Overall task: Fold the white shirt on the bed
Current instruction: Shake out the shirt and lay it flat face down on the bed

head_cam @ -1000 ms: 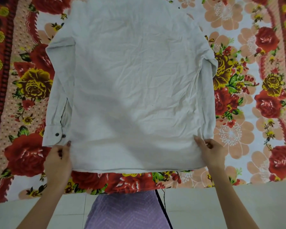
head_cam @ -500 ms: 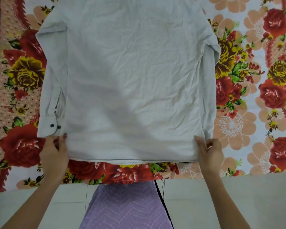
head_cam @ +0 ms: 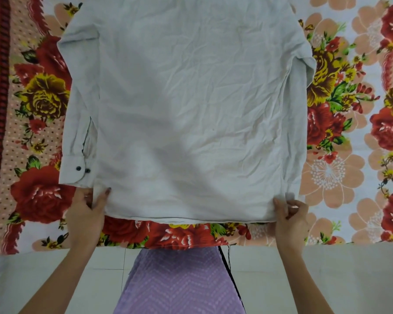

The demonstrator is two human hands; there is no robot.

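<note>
The white shirt (head_cam: 186,109) lies flat and back-up on the flowered bed cover, its hem toward me and its top cut off by the frame's upper edge. Both long sleeves are folded down along its sides; the left cuff (head_cam: 74,169) shows two dark buttons. My left hand (head_cam: 86,210) pinches the hem's left corner, thumb on top of the cloth. My right hand (head_cam: 289,214) pinches the hem's right corner in the same way.
The bed cover (head_cam: 340,168) with red and yellow flowers spreads out on both sides of the shirt. Its near edge (head_cam: 191,244) runs just below the hem. Below it are pale floor tiles (head_cam: 327,279) and my purple garment (head_cam: 179,282).
Both hands keep their pinch on the hem corners. The hem now lies a little nearer the bed's edge, and the view has shifted slightly.
</note>
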